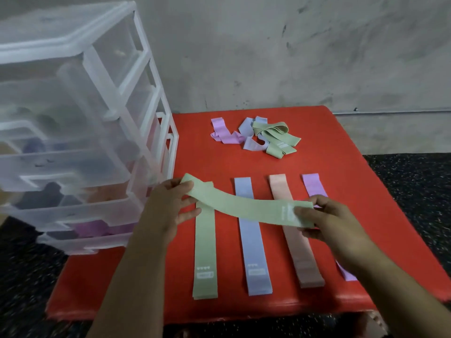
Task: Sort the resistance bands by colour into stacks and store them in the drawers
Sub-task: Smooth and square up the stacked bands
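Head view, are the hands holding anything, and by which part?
Yes, one green band, held by its two ends: the left hand pinches one end and the right hand pinches the other.

Red padded mat (195,154), glossy, with a rounded far right corner. Behind the mat rises a grey, stained concrete wall (292,57). A thin grey conduit (390,111) runs along the wall, level with the mat's far edge. Dark speckled flooring (415,191) lies to the mat's right and near left.

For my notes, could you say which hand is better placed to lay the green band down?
Left, probably: left hand holds the green band over the green stack; right hand is over the purple stack.
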